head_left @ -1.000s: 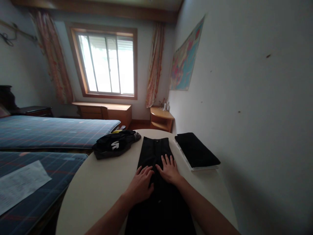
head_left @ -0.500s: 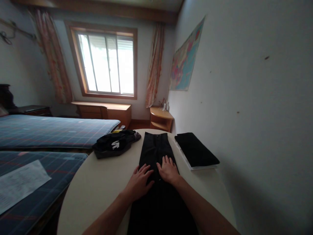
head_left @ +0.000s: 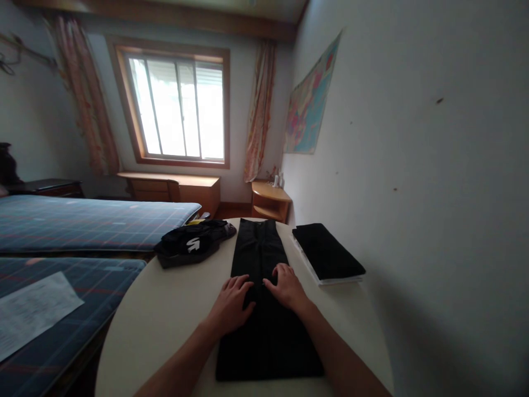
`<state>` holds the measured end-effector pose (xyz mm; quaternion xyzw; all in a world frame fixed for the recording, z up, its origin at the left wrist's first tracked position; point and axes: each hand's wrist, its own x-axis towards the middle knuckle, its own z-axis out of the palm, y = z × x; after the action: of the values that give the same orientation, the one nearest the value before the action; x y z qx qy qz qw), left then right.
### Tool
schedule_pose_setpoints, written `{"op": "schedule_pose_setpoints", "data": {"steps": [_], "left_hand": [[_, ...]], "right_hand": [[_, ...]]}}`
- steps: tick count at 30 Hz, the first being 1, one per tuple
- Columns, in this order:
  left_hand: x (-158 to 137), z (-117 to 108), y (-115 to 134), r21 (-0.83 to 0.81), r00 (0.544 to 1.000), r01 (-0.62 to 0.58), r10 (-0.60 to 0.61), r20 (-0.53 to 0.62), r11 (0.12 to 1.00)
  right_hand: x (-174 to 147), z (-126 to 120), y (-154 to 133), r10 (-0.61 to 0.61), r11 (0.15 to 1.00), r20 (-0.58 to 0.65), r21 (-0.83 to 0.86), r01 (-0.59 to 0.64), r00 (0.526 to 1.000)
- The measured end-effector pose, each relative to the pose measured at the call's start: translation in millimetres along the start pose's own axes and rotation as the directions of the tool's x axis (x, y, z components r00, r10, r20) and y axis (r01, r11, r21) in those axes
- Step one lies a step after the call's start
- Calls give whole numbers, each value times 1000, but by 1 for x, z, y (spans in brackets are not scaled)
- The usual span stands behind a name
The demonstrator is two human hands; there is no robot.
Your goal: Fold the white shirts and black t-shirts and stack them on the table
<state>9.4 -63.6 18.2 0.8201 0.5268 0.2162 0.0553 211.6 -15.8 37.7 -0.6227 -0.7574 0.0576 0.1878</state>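
Observation:
A pair of black trousers (head_left: 258, 251), folded long and narrow, lies flat along the middle of the round table, waist end at the far side. Its near edge shows straight across the table top. My left hand (head_left: 235, 302) rests on its left edge, fingers slightly bent and thumb apart from them. On the right edge lies my right hand (head_left: 288, 286), fingers curved over the cloth and thumb pointing inward. A small light spot, perhaps a fastener, shows beside the right thumb.
The cream round table (head_left: 157, 314) carries a crumpled black garment (head_left: 185, 242) with a white mark at the left. Folded black cloth over something white (head_left: 328, 253) sits at the right. Plaid mattresses (head_left: 95, 220), one bearing a paper sheet (head_left: 39, 311), flank the left; a wall (head_left: 433, 248) bounds the right.
The trousers have slid away from me, and their near edge has come into view. My hands stay on them, the right fingers now more bent. The view has shifted slightly.

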Motion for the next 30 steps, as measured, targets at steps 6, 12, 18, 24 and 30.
{"op": "schedule_pose_setpoints", "data": {"steps": [6,12,18,24,30], "left_hand": [[-5,-2,-3,-67,998,-53,55,30,996],[-12,0,-11,-71,990,-110,115,77,991],[-12,1,-13,-67,988,-125,131,86,990],[-12,0,-14,-25,987,-142,144,67,989],[-12,-8,-2,-15,986,-163,164,41,986]], "right_hand": [[-46,-10,-18,23,995,79,-103,-15,997],[-46,-8,-23,-89,994,28,-66,91,996],[-49,-6,-23,-117,993,68,-22,118,991],[-56,-7,-14,-176,984,270,30,174,947],[-82,-20,-9,-250,968,366,105,228,896]]}}
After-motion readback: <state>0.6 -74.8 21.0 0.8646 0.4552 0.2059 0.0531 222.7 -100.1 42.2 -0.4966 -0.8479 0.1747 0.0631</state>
